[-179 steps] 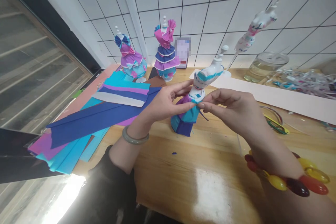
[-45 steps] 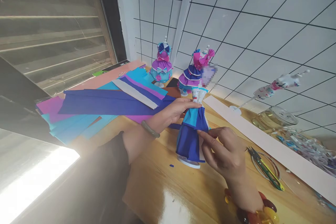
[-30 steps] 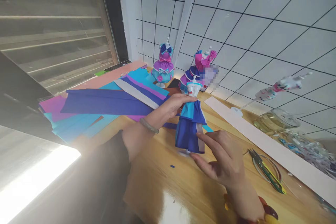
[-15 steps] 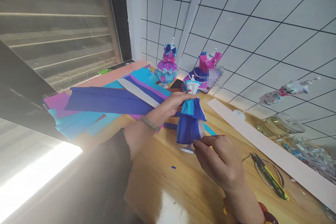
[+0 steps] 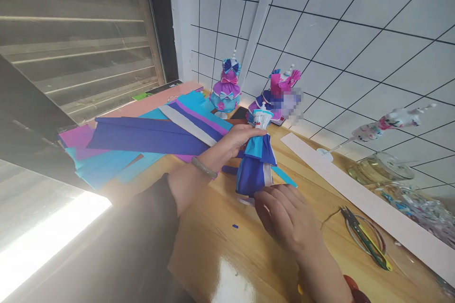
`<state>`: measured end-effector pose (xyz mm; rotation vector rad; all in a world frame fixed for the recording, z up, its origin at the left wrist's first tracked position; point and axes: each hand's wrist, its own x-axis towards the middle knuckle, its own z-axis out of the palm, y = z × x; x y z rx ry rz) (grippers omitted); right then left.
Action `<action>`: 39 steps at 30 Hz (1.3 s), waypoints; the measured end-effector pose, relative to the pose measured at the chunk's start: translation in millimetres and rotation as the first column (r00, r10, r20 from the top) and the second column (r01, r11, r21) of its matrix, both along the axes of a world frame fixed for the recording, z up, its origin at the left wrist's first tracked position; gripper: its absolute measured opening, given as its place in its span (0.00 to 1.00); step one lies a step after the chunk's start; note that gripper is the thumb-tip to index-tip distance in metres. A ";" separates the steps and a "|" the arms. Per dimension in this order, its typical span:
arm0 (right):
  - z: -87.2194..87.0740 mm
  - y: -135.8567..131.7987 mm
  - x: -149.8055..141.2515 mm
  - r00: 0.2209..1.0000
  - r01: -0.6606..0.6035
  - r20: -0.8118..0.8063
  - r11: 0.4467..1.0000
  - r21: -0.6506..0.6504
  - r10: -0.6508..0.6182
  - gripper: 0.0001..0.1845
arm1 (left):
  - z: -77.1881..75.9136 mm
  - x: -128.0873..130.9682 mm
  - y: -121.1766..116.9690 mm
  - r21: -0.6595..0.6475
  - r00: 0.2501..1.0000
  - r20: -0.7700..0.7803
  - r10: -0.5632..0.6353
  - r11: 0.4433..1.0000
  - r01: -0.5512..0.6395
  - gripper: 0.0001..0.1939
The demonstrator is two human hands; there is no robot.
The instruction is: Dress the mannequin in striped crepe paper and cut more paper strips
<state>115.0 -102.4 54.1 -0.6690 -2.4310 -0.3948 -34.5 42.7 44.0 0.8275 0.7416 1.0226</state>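
A small dress form [image 5: 261,120] stands on the table, its white bodice edged in blue. A layered crepe-paper skirt [image 5: 250,175] in dark blue, light blue and white hangs from its waist. My left hand [image 5: 241,138] is closed around the waist, thumb across the front. Down at the hem, my right hand [image 5: 284,213] has its fingers curled and pinched on the lower edge of the skirt. These fingertips are partly hidden, and the hand covers part of the form's white base.
Crepe-paper strips [image 5: 142,137] lie piled at left. Two dressed forms, one a tiered purple-and-blue figure [image 5: 226,87], stand at the back. Thread snips [image 5: 366,239], a long pale card strip [image 5: 355,194], a tilted bare form [image 5: 387,123] and a tape roll [image 5: 384,168] are at right.
My right hand has shifted slightly left along the hem and turned, its back now more toward me. The skirt's lower part has swung a little left; the form's top has tipped slightly right.
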 end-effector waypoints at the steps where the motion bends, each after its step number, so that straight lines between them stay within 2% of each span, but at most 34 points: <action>1: -0.6 0.2 -0.3 1.000 0.000 0.007 1.000 0.006 0.000 0.16 | 1.3 0.1 -0.9 -0.003 1.000 -0.008 0.007 1.000 -0.007 0.10; 3: -1.2 0.4 -1.1 0.999 0.007 0.047 1.000 0.023 -0.009 0.19 | 4.2 0.0 -2.9 -0.001 1.000 -0.019 0.010 1.000 -0.010 0.08; 6: -0.6 0.2 -1.6 0.996 0.027 0.087 0.998 0.059 -0.032 0.14 | 7.9 -0.6 -5.3 -0.002 1.000 -0.007 0.005 1.000 -0.005 0.07; 13: 0.2 -0.5 -1.3 0.998 0.021 0.055 0.994 0.104 -0.027 0.10 | 10.7 -2.5 -5.3 0.001 1.000 -0.002 0.016 1.000 -0.016 0.07; 16: 1.6 0.4 -4.4 0.999 0.020 0.027 0.996 0.091 -0.022 0.06 | 12.0 -3.2 -5.9 -0.007 1.000 0.014 0.014 1.000 -0.014 0.08; 22: 3.4 2.9 -10.9 1.000 0.006 -0.011 0.997 0.075 -0.005 0.06 | 8.9 -2.7 -4.3 0.018 0.999 0.036 0.013 1.000 -0.014 0.10; 26: 2.4 0.2 -8.4 0.999 -0.019 -0.051 1.000 -0.003 0.019 0.04 | 6.6 -2.4 -3.1 0.041 0.999 0.040 -0.006 0.999 0.005 0.13; 29: 5.0 -2.1 -2.3 0.975 -0.001 -0.223 0.996 -0.093 -0.020 0.10 | 9.3 -1.3 -6.8 0.092 0.998 0.041 -0.046 0.995 0.042 0.16; 31: 7.4 -0.5 3.4 0.903 0.108 -0.396 0.980 -0.166 -0.166 0.12 | 13.2 1.0 -12.3 0.141 0.995 0.044 -0.089 0.987 0.082 0.19; 33: 8.1 4.9 10.3 0.758 0.233 -0.536 0.922 -0.310 -0.372 0.12 | 17.9 4.7 -20.1 0.185 0.989 0.036 -0.142 0.974 0.133 0.22; 34: 7.4 8.8 14.1 0.673 0.254 -0.578 0.878 -0.406 -0.461 0.13 | 20.3 7.1 -24.5 0.205 0.986 0.031 -0.165 0.966 0.156 0.23; 36: 4.3 17.5 21.7 0.535 0.156 -0.617 0.785 -0.599 -0.577 0.17 | 24.4 12.3 -33.7 0.240 0.978 0.012 -0.208 0.950 0.200 0.25; 39: 0.4 26.8 29.7 0.450 -0.128 -0.638 0.662 -0.739 -0.625 0.22 | 28.3 19.4 -45.6 0.267 0.960 -0.043 -0.276 0.923 0.277 0.27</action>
